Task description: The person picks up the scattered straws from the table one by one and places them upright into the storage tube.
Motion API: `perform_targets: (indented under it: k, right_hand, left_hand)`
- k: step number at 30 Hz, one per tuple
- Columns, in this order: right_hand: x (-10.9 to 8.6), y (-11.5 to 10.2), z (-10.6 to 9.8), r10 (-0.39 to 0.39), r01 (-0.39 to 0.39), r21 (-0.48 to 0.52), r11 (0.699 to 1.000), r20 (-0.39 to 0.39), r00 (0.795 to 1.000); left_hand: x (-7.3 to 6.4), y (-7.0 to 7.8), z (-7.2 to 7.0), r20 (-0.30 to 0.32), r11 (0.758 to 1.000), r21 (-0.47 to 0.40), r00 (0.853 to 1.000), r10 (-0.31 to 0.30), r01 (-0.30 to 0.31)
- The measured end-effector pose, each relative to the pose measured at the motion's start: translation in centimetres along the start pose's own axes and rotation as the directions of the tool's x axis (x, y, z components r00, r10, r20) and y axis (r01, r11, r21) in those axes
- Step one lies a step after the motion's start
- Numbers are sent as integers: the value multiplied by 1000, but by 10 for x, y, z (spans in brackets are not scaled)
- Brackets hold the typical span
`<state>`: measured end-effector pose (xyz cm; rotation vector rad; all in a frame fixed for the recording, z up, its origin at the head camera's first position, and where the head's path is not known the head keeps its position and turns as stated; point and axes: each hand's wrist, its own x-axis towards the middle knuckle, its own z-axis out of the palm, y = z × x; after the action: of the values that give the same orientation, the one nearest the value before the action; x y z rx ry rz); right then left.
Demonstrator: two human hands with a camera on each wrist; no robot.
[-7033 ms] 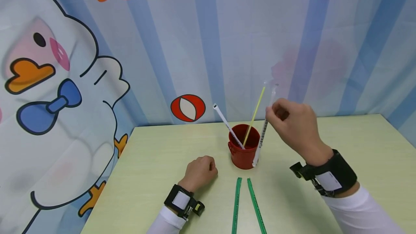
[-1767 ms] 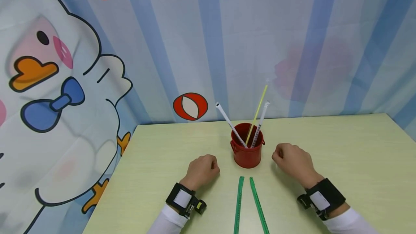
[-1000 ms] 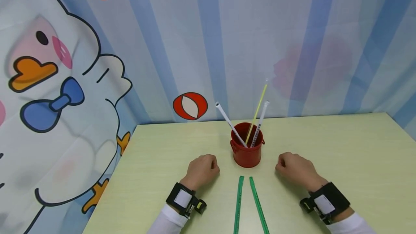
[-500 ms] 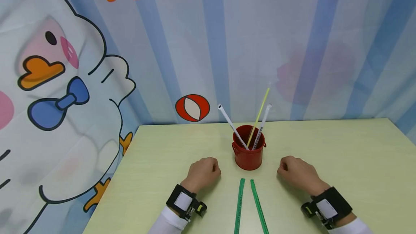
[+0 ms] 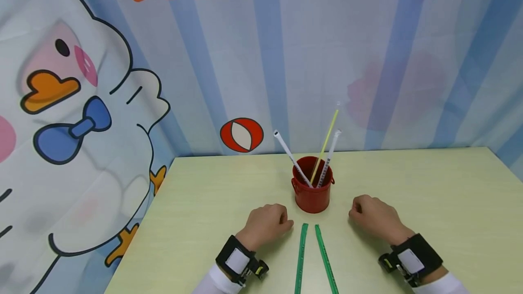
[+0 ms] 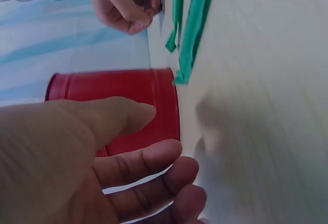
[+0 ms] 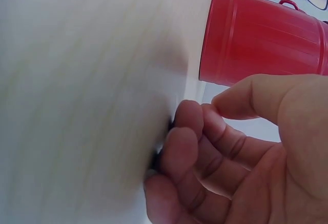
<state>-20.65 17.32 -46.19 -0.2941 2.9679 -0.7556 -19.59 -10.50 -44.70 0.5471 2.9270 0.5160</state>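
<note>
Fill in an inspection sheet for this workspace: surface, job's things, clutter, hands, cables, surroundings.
Surface: pale tabletop, faintly grained.
Job's things: red bucket, upright, holding a left white stick, yellow stick and right white stick, all leaning; left green strip and right green strip lie nearer the camera.
Clutter: nothing seen.
Hands: left hand and right hand loosely curled, apart from the bucket, nothing visibly held.
Cables: nothing seen.
Surroundings: blue-striped backdrop with cartoon bird.

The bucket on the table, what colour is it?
The bucket is red; the head view shows it best.
</note>
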Motion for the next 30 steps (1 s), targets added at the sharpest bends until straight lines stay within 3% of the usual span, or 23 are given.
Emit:
perform_targets:
  k: [7, 14, 20, 30]
  right_hand:
    - [1, 0, 0, -5, 5, -2, 1000, -4, 1000]
    - [1, -1, -1, 20, -20, -4, 1000, 18, 1000]
    - [-1, 0, -3, 14, -13, -14, 1000, 5, 1000]
    - [-1, 1, -2, 0, 0, -14, 1000, -8, 1000]
  left_hand:
    - [-5, 21, 4, 102, 1000, 2, 995, 10, -10]
    - [-9, 29, 13, 160, 999, 42, 987, 26, -34]
    - [-12, 31, 19, 184, 998, 56, 983, 7, -18]
    - [-12, 32, 21, 175, 997, 77, 985, 0, -13]
